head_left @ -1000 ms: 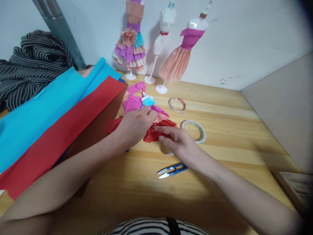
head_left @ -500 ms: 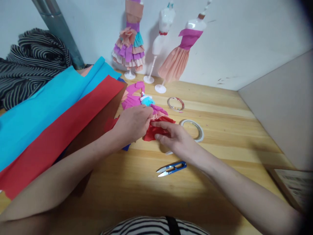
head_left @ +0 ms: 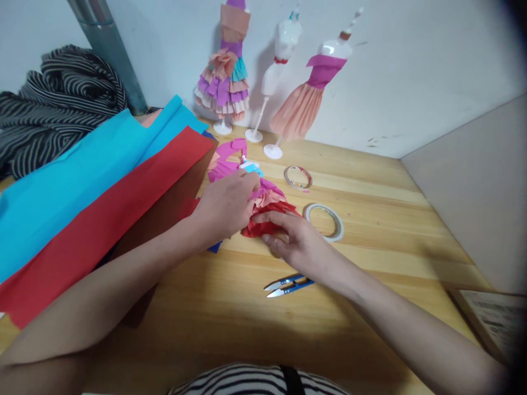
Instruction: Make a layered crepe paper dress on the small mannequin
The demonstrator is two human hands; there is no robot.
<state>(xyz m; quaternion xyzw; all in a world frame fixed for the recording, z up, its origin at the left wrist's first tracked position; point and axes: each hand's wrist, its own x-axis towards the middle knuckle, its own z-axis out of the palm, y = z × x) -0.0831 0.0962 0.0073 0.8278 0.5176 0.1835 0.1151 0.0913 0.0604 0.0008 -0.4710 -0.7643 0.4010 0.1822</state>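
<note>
Low over the wooden table my two hands meet at a small doll dress of ruffled crepe paper. Red crepe paper (head_left: 263, 226) forms its near layer, with peach ruffles (head_left: 268, 198) and magenta layers (head_left: 269, 188) behind. My left hand (head_left: 231, 200) is closed at the dress's left side; its fingertips are mostly hidden. My right hand (head_left: 293, 233) holds the red paper's edge between its curved fingers and thumb. Beyond my left hand lie a turquoise piece (head_left: 252, 168) and magenta paper pieces (head_left: 224, 169).
Blue-handled thread snips (head_left: 290, 285) lie before my right wrist. Two tape rolls, a white one (head_left: 338, 226) and a clear one (head_left: 287, 178), sit to the right. Dressed mannequins (head_left: 224, 77) stand by the wall. Red crepe sheets (head_left: 123, 214) and blue ones (head_left: 90, 153) cover the left.
My left hand has shifted slightly up, and more of the peach ruffle shows. My right hand has moved a little and now covers part of the snips' handle. The view has shifted slightly.
</note>
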